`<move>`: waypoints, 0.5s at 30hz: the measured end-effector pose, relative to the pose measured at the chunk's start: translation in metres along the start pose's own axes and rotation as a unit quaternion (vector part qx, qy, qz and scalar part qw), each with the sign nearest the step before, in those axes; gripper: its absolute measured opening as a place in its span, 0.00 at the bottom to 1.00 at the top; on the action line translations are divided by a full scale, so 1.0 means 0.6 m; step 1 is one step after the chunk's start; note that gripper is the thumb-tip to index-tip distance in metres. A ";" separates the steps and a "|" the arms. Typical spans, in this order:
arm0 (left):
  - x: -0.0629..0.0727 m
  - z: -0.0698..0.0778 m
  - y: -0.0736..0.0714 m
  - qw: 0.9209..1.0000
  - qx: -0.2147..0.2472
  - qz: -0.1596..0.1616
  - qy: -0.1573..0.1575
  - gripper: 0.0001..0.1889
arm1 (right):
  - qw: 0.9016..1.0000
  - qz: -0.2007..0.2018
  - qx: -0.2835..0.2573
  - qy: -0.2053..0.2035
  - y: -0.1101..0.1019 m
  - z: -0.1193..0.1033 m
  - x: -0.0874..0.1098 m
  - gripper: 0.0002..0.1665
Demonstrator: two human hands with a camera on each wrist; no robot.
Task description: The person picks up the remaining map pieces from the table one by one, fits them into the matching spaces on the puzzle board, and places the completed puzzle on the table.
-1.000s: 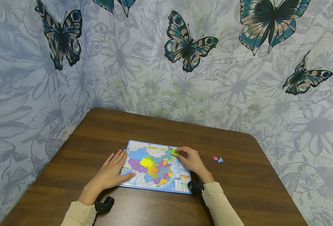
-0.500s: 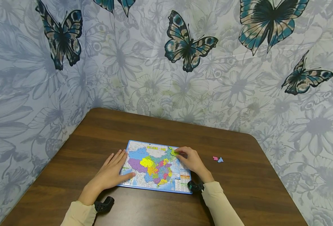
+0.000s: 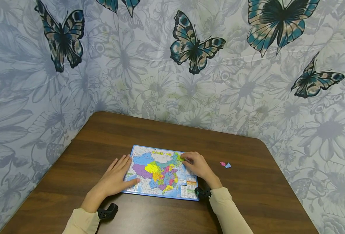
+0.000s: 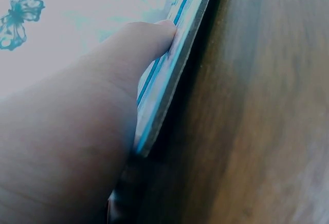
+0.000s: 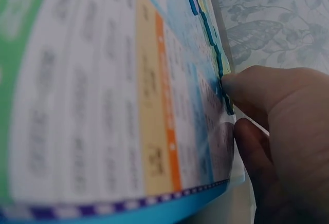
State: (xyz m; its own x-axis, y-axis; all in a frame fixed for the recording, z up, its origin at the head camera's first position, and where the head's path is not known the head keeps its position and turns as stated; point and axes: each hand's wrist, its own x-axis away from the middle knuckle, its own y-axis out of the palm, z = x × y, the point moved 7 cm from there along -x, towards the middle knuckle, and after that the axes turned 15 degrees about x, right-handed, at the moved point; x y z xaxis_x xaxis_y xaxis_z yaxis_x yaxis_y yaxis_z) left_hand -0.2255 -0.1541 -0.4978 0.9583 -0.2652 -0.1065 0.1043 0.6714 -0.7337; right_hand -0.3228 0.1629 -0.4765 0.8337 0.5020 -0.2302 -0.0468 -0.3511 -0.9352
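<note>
A map puzzle board [image 3: 172, 195] with a blue rim lies on the table, filled with coloured region pieces. My left hand [image 3: 115, 178] rests flat with fingers spread over its left side. The left wrist view has the thumb [image 4: 146, 36] lying across the board's near edge. At the upper right of the map, my right hand [image 3: 198, 166] pinches a yellow-green puzzle piece [image 3: 178, 157] with curled fingers. In the right wrist view, the fingertips [image 5: 241, 82] meet at the dark outlines of the pieces; the held piece is mostly hidden there.
To the right of the board, a pink puzzle piece [image 3: 223, 163] and a blue puzzle piece [image 3: 228, 165] lie close together on the brown wooden table [image 3: 248, 195]. Behind the table hangs a butterfly-patterned wall covering [image 3: 158, 87].
The yellow-green piece sits slightly differently under the right fingertips, and the dark line along its edge shows less. The left hand has not moved.
</note>
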 end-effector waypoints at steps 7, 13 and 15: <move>0.001 0.001 0.000 1.000 0.001 0.001 -0.001 0.55 | 1.000 -0.015 0.011 -0.011 0.004 -0.008 0.002 0.16; 0.002 0.001 -0.001 1.000 0.003 0.000 -0.001 0.55 | 0.999 -0.013 0.024 -0.019 0.004 -0.015 0.002 0.17; 0.002 0.001 -0.001 1.000 0.003 0.000 -0.001 0.55 | 0.999 -0.016 0.024 -0.021 0.003 -0.018 0.002 0.19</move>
State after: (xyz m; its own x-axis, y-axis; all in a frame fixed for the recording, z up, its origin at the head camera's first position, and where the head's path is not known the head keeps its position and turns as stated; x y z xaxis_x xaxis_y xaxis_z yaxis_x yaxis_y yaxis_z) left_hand -0.2243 -0.1542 -0.4968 0.9590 -0.2631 -0.1050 0.1057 0.6761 -0.7292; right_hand -0.3163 0.1544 -0.4757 0.8114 0.5451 -0.2109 -0.0482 -0.2972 -0.9536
